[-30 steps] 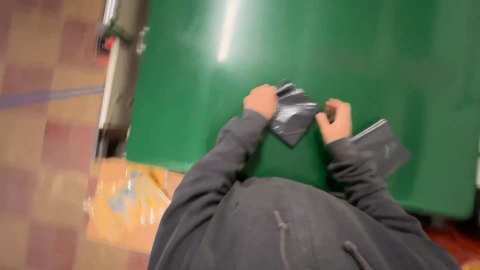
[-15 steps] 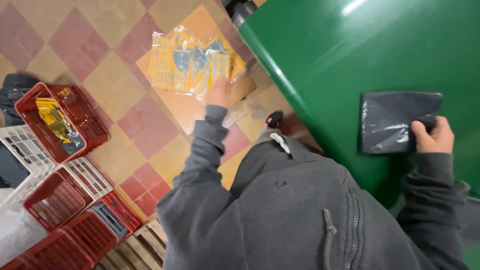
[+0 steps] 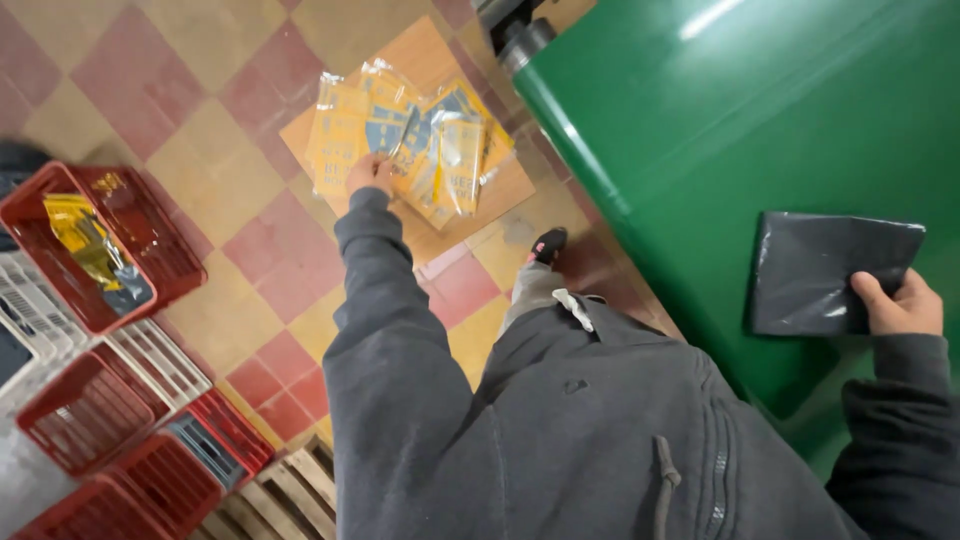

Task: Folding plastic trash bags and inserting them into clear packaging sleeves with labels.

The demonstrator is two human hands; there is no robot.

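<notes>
My left hand (image 3: 368,173) reaches down to the floor and touches a pile of yellow and blue plastic packets (image 3: 420,145) lying on a flat piece of cardboard (image 3: 500,190); whether its fingers grip a packet I cannot tell. My right hand (image 3: 900,305) rests on the green table (image 3: 700,130) and holds the lower right corner of a folded dark grey plastic bag (image 3: 825,270) that lies flat on the surface. Both arms wear grey hoodie sleeves.
Red plastic crates (image 3: 110,240) stand at the left, one holding a yellow packet (image 3: 80,235); white crates (image 3: 30,310) sit beside them. A wooden pallet (image 3: 290,500) is at the bottom. The floor is red and tan checkered tile. My black shoe (image 3: 548,243) stands by the table's edge.
One second ago both hands held a dark bag on the table. My left hand has since left it and reached down to the packets on the floor; the view swung left.
</notes>
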